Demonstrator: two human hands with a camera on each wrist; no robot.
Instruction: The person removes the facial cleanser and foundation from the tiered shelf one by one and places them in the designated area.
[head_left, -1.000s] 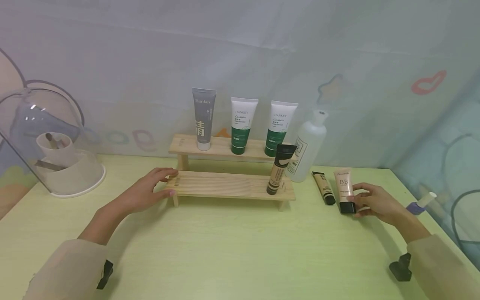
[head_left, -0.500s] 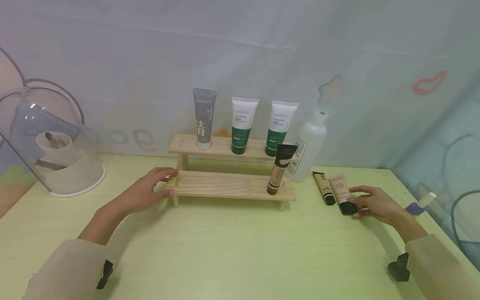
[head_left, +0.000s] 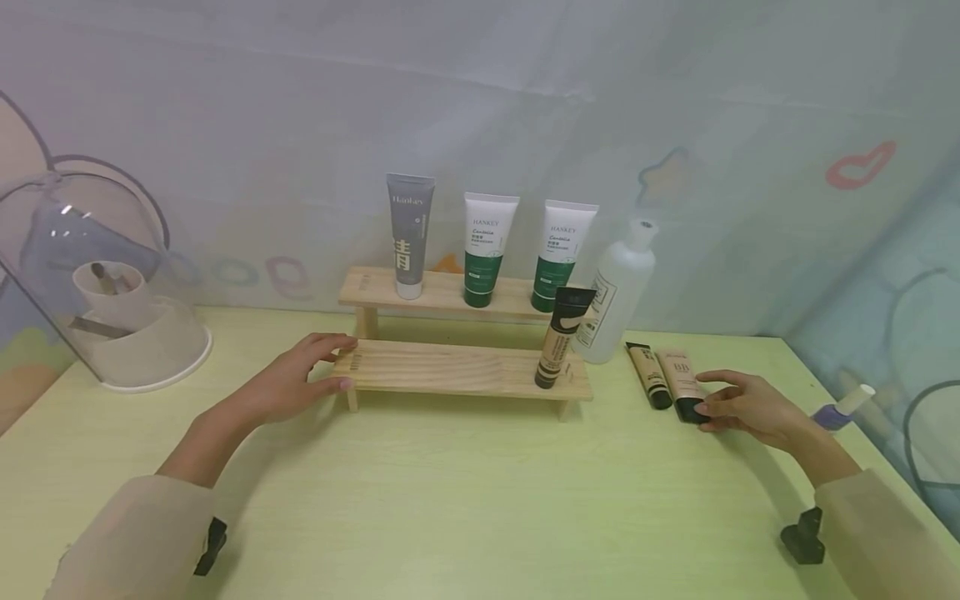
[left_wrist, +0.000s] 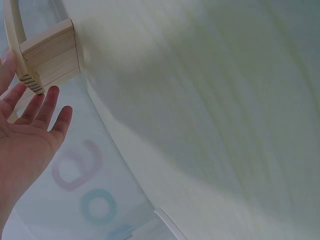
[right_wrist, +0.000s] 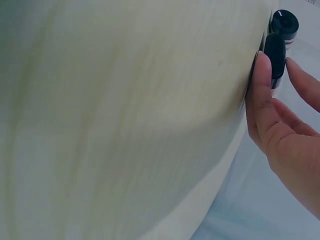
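A beige BB tube [head_left: 677,377] with a black cap [right_wrist: 276,52] lies flat on the yellow-green table, beside a slimmer beige tube [head_left: 648,375]. My right hand [head_left: 708,393] pinches the BB tube's cap between thumb and forefinger [right_wrist: 300,80]. My left hand [head_left: 322,367] rests with straight fingers on the left end of the wooden two-step rack [head_left: 450,367], whose corner shows in the left wrist view [left_wrist: 50,50]. A black-capped beige tube [head_left: 561,337] stands on the lower step. A grey tube [head_left: 407,237] and two green-and-white tubes [head_left: 486,250] stand on the upper step.
A white bottle [head_left: 617,292] leans against the rack's right end. A clear domed organizer [head_left: 112,317] stands at the far left. A small purple bottle [head_left: 836,410] lies near the table's right edge. A cloth backdrop hangs behind the table.
The right hand has lowered the BB tube from upright to flat on the table beside the slimmer tube. The left hand has stayed on the rack.
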